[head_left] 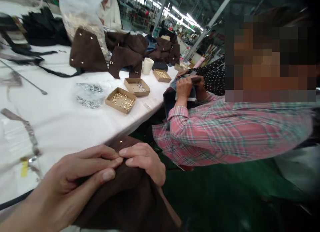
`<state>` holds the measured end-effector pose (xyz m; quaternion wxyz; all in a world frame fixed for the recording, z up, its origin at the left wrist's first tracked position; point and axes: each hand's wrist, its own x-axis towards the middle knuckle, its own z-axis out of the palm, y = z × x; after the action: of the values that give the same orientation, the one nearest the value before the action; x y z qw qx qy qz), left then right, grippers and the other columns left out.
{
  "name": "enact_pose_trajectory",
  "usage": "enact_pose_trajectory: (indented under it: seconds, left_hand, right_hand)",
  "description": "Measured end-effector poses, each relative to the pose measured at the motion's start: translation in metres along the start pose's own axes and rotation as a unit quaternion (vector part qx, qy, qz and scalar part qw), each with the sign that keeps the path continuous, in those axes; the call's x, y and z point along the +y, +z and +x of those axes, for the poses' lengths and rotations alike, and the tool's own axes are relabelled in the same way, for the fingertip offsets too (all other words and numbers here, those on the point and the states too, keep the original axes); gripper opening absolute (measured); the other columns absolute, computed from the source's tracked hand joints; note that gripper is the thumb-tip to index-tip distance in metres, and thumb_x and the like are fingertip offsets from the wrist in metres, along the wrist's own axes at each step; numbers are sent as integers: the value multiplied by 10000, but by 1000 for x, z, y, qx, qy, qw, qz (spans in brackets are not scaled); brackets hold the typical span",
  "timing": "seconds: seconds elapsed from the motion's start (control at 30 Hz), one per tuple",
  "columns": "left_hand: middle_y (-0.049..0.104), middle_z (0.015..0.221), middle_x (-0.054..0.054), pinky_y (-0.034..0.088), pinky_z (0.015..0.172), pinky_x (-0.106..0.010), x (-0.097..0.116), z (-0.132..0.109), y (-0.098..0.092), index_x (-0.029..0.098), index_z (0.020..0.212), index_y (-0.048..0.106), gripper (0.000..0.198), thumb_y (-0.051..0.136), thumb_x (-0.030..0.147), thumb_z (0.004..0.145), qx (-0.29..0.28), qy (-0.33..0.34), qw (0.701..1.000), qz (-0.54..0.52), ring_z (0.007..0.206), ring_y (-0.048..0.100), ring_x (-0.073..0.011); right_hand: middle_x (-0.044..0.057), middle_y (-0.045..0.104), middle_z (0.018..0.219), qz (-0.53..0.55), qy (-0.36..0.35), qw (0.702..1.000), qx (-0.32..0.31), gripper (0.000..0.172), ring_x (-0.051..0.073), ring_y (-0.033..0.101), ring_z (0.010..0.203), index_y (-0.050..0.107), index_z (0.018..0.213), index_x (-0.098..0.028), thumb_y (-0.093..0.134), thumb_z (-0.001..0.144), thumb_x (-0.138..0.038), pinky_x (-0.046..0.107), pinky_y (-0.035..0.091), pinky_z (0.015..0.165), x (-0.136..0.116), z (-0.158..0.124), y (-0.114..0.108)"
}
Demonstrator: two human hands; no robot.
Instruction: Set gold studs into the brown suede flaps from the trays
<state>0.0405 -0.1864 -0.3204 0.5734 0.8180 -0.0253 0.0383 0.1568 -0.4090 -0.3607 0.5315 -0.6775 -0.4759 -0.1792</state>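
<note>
A dark brown piece of fabric hangs over the near side of the table, with a small gold stud showing near its top edge. My left hand comes in from the lower left and pinches the cloth. From the other side my right hand grips the same cloth, its fingertips meeting those of the left. Whatever lies between the fingertips is hidden. Beyond the hands, an open cardboard box holds many small gold studs. A second box behind it contains silver pieces.
On the white table lie a clear bag of silver parts, a thread cone and a third box of gold parts. Brown garments are heaped at the back. A co-worker in a plaid shirt sits at right, handling denim.
</note>
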Motion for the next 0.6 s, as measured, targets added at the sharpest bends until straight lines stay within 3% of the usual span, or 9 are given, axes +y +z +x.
enact_pose_trajectory:
  seconds: [0.1, 0.17, 0.23, 0.3, 0.33, 0.4, 0.5, 0.6]
  left_hand:
    - [776, 1488, -49, 665, 1026, -267, 8, 7, -6, 377, 1288, 904, 316, 633, 484, 1166, -33, -1, 999, -23, 1245, 783, -270]
    - [673, 1663, -41, 623, 1219, -370, 3, 0, -8, 398, 1477, 821, 408, 565, 525, 1185, -39, -25, 998, -38, 1460, 691, -319]
    - [542, 1801, 16, 439, 1411, -499, -12, -17, -7, 442, 1630, 691, 486, 504, 552, 1194, -18, -62, 997, -29, 1677, 496, -340]
    - [444, 1864, 84, 250, 1460, -560, -29, -38, -4, 497, 1724, 557, 543, 473, 567, 1192, 5, -100, 995, -12, 1769, 340, -327]
    - [431, 1870, 95, 230, 1453, -569, -37, -47, -2, 509, 1751, 508, 573, 471, 585, 1185, 11, -102, 995, -13, 1772, 329, -330]
    - [472, 1847, 69, 317, 1418, -586, -46, -60, 7, 493, 1782, 460, 660, 493, 676, 1149, 16, -54, 998, -31, 1738, 392, -368]
    - [577, 1774, 18, 480, 1341, -568, -43, -57, 22, 452, 1797, 450, 771, 581, 742, 1095, 47, 54, 997, -23, 1671, 497, -399]
    - [636, 1718, 29, 534, 1304, -432, -29, -38, 32, 468, 1780, 479, 663, 633, 457, 1135, 75, 95, 990, 78, 1576, 625, -319]
  right_hand:
    - [74, 889, 1256, 32, -8, 999, -20, 182, 241, 881, 1121, 735, 1309, -299, 583, 1209, -309, 433, 739, 998, 13, 10, -3]
    - [94, 876, 1308, 61, -25, 996, -56, 224, 243, 861, 1209, 729, 1384, -288, 600, 1202, -292, 425, 733, 1048, 25, 19, -10]
    - [85, 861, 1366, 98, -39, 991, -80, 279, 240, 824, 1310, 721, 1453, -306, 626, 1191, -285, 418, 719, 1096, 38, 27, -17]
    - [61, 849, 1410, 128, -43, 985, -105, 341, 240, 797, 1362, 713, 1510, -342, 662, 1176, -291, 420, 705, 1126, 48, 33, -20]
    - [48, 848, 1416, 137, -43, 983, -111, 363, 240, 797, 1359, 709, 1530, -360, 668, 1174, -300, 424, 698, 1135, 52, 34, -21]
    - [38, 845, 1428, 147, -57, 979, -129, 394, 241, 808, 1333, 689, 1572, -380, 645, 1185, -318, 435, 687, 1146, 55, 33, -21]
    - [48, 830, 1460, 147, -62, 980, -116, 410, 251, 804, 1335, 661, 1601, -374, 602, 1199, -318, 460, 684, 1144, 51, 25, -22]
    - [19, 831, 1455, 91, -26, 992, -78, 409, 245, 796, 1339, 651, 1572, -414, 617, 1188, -277, 481, 679, 1148, 43, 14, -27]
